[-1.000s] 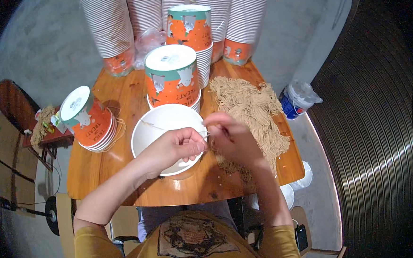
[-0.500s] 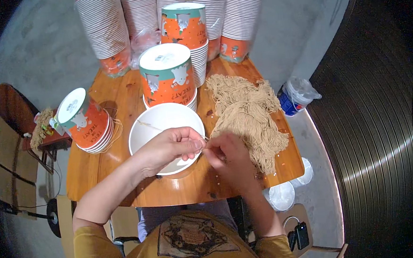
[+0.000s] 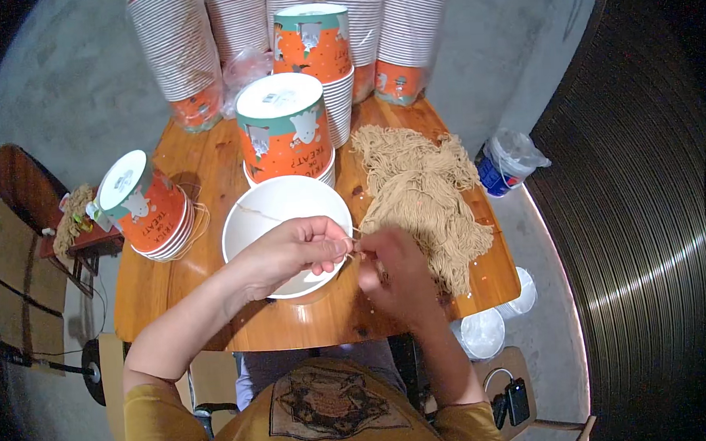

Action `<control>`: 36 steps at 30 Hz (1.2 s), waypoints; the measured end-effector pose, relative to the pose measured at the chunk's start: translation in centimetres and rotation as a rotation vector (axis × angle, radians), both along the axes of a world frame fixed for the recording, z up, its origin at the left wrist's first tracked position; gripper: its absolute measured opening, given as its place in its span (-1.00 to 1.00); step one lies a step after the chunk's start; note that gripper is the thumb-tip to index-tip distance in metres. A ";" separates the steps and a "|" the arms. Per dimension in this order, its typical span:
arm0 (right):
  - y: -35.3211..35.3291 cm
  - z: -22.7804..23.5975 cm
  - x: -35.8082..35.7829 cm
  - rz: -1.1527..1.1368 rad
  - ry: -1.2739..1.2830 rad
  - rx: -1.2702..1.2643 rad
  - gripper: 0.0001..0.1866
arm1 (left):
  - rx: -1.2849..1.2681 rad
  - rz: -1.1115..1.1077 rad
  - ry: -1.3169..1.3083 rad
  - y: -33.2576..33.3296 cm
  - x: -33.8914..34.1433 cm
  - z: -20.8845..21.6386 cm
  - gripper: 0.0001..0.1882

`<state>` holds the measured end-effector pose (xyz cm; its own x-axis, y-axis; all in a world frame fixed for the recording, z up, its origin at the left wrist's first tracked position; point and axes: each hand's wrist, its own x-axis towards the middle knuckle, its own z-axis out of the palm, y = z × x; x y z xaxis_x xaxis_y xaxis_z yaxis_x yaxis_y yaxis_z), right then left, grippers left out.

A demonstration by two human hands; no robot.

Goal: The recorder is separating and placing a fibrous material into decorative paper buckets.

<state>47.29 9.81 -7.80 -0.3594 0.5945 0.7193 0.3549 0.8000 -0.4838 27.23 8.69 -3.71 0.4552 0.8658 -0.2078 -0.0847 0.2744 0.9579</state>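
Note:
A paper bucket with a white inside [image 3: 243, 237] faces me with its open mouth on the wooden table [image 3: 238, 328]. A thin tan string [image 3: 260, 214] runs across its inside toward my hands. My left hand [image 3: 306, 247] reaches over the mouth, thumb and fingertips pinched on the string at the right rim. Close beside it, my right hand [image 3: 396, 270] has its fingers pinched on the string too, slightly blurred. Just past the right hand lies a big heap of tan strings [image 3: 425, 208].
Upside-down orange bucket stacks stand behind the white-lined bucket [image 3: 283, 140] and at the left [image 3: 146, 209], where loose string loops lie. Tall wrapped bucket stacks [image 3: 173, 54] line the back. A blue-and-white pail [image 3: 503, 167] and clear tubs [image 3: 483, 334] are on the floor at right.
My right hand has shifted slightly at the rim, its fingers a little farther from the left. The left hand stays pinched in place. The bucket has moved barely rightward.

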 end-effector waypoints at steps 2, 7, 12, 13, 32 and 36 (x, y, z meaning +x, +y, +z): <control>-0.1 0.0 0.0 0.024 -0.009 0.023 -0.84 | 0.007 -0.003 0.005 0.1 0.0 0.0 -0.87; -0.9 -0.7 -0.4 0.014 0.031 -0.170 -0.88 | 0.012 0.003 -0.009 0.1 0.3 -0.1 -0.87; -1.2 0.2 -1.2 0.029 -0.039 -0.086 -0.88 | -0.038 0.003 0.039 -0.1 0.7 0.4 -0.89; -1.0 -0.1 -1.4 0.090 0.051 0.036 -0.86 | -0.060 0.008 0.043 -0.1 0.8 0.5 -0.90; 0.2 0.7 0.3 -0.006 0.022 -0.154 -0.85 | 0.120 0.067 0.141 -0.7 0.0 0.7 -0.79; 0.2 0.6 0.0 0.014 0.010 -0.141 -0.87 | 0.106 0.074 0.148 -0.7 0.2 0.3 -0.81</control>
